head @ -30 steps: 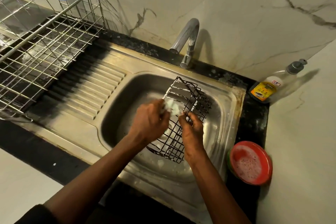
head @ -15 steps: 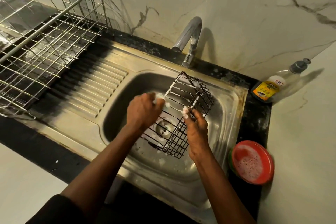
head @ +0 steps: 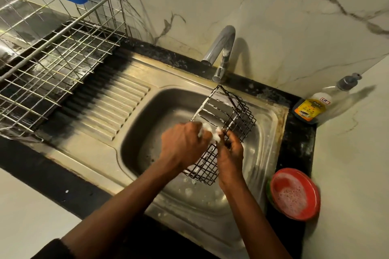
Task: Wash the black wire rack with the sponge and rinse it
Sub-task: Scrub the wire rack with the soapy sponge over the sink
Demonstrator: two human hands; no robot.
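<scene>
Over the sink (head: 271, 136), left hand (head: 185, 143) clenches a foamy sponge (head: 207, 128) against the tilted black wire rack (head: 233, 118), right hand (head: 230, 152) gripping its wires.

A single head-worn camera looked forward and steeply down from close above the sink (head: 273, 132), the basin mid-frame and the faucet (head: 217, 46) on its far side.

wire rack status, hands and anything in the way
Left hand grips soapy sponge against black wire rack. Right hand holds rack tilted over sink basin. Suds on wires, faucet not running, not rinsed yet. Nothing blocking.
</scene>
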